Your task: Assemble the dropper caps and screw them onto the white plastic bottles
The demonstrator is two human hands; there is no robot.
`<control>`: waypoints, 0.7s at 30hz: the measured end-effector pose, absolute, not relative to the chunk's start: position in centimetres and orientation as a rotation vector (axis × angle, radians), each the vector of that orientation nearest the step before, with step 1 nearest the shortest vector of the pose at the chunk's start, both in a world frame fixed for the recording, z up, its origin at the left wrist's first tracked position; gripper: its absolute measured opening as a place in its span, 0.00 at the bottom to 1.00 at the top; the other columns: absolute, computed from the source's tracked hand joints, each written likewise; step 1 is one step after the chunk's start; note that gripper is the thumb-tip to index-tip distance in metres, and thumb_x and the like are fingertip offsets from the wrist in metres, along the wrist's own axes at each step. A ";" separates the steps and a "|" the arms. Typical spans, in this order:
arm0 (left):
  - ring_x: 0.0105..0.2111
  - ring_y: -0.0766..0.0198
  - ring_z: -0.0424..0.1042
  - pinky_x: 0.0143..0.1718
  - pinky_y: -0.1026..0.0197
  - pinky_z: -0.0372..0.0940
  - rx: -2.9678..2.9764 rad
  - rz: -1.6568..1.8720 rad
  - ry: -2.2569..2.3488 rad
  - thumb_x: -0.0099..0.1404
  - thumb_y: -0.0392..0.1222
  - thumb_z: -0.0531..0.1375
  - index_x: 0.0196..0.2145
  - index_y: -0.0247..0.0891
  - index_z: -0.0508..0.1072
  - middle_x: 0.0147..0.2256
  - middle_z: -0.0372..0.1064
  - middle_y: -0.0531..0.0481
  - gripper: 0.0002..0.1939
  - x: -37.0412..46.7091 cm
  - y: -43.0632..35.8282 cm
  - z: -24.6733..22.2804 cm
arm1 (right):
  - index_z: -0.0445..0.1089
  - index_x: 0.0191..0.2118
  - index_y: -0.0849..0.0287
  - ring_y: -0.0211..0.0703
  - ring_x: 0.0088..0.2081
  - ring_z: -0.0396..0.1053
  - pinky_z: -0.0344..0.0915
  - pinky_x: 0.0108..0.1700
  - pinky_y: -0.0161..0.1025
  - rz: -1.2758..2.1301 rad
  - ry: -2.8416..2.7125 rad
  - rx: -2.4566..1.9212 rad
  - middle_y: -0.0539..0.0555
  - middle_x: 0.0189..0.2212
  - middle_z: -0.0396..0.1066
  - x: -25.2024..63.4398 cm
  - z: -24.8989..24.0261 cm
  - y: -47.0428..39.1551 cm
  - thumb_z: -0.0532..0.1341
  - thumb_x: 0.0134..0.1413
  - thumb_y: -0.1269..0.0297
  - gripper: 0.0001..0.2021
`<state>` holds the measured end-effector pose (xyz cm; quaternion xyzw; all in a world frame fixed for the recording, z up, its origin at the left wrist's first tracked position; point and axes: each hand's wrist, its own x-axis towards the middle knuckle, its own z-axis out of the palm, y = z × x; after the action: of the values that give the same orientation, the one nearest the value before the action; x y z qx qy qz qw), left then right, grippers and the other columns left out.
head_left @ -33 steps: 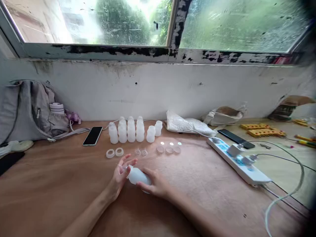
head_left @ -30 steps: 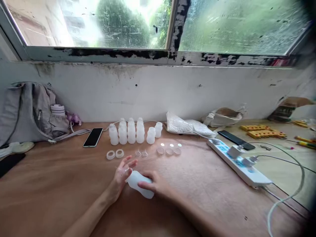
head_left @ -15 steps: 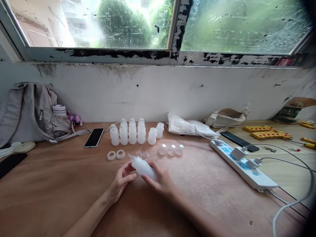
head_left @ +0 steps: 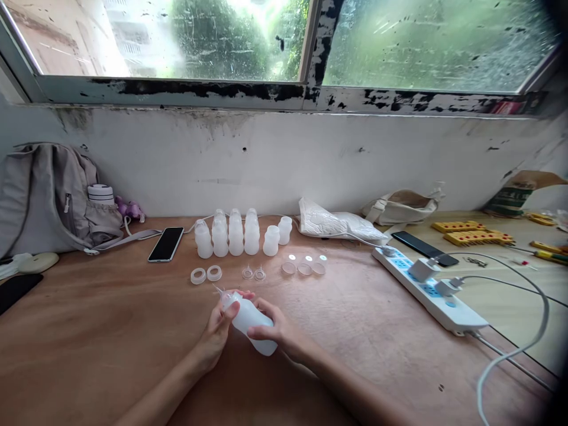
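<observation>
Unlabelled bottle (head_left: pixel 249 320) in both hands.

Count of items on the wooden table (head_left: pixel 110 331)

White plastic bottles: one held bottle (head_left: pixel 249 322), six standing bottles (head_left: pixel 235 235) in a cluster. White rings (head_left: pixel 206 274): two. Clear nipples (head_left: pixel 254 273): two. Clear round discs (head_left: pixel 303 268): three. Smartphones: two, one black phone (head_left: pixel 166 244) left, another phone (head_left: pixel 425 248) right. Power strip (head_left: pixel 428 289): one. Grey backpack (head_left: pixel 48 198): one. Yellow perforated blocks (head_left: pixel 473 233): two. Hands: two, left hand (head_left: pixel 220 327) and right hand (head_left: pixel 277 332).
</observation>
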<state>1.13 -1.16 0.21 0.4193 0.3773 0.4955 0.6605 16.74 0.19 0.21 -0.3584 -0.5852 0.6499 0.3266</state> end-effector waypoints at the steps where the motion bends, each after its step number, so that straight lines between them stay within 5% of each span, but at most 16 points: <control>1: 0.44 0.56 0.65 0.39 0.61 0.62 0.939 1.124 0.847 0.59 0.50 0.55 0.43 0.37 0.65 0.47 0.64 0.45 0.17 1.1 -1.3 0.4 | 0.62 0.36 0.60 0.36 0.28 0.63 0.57 0.26 0.31 1.825 -1.433 -0.893 0.49 0.28 0.65 16.7 0.1 0.1 0.63 0.38 0.59 0.17; 8: 0.37 0.57 0.69 0.26 0.62 0.64 0.798 1.113 0.813 0.58 0.49 0.56 0.41 0.38 0.64 0.48 0.63 0.43 0.16 1.0 -1.3 0.7 | 0.58 0.43 0.60 0.33 0.17 0.59 0.50 0.16 0.29 2.066 -1.372 -0.804 0.49 0.22 0.65 16.0 -0.4 -0.1 0.56 0.45 0.53 0.21; 14: 0.43 0.54 0.67 0.40 0.56 0.63 0.642 1.168 0.777 0.57 0.50 0.58 0.43 0.39 0.64 0.43 0.68 0.44 0.18 1.0 -1.4 0.4 | 0.58 0.43 0.57 0.42 0.33 0.66 0.62 0.34 0.37 1.048 -1.954 -1.044 0.53 0.35 0.67 15.2 -0.5 -1.7 0.61 0.42 0.60 0.20; 18: 0.44 0.52 0.66 0.43 0.57 0.61 0.766 1.197 0.782 0.51 0.43 0.61 0.30 0.38 0.68 0.34 0.72 0.47 0.09 1.0 -1.8 0.6 | 0.50 0.53 0.56 0.48 0.41 0.66 0.63 0.39 0.40 1.047 -1.957 -1.037 0.57 0.43 0.65 14.5 -0.6 -2.7 0.62 0.39 0.63 0.32; 21: 0.46 0.51 0.64 0.44 0.56 0.60 0.760 1.215 0.793 0.49 0.40 0.61 0.25 0.38 0.67 0.29 0.71 0.50 0.05 1.1 -2.1 0.7 | 0.56 0.51 0.55 0.45 0.38 0.66 0.63 0.36 0.37 1.317 -1.862 -0.968 0.53 0.40 0.66 14.3 0.2 -2.9 0.62 0.39 0.65 0.29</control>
<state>1.08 -2.09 0.73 0.3390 0.3534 0.5418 0.6831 14.30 -2.90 0.22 -0.3695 -0.7104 0.5026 0.3259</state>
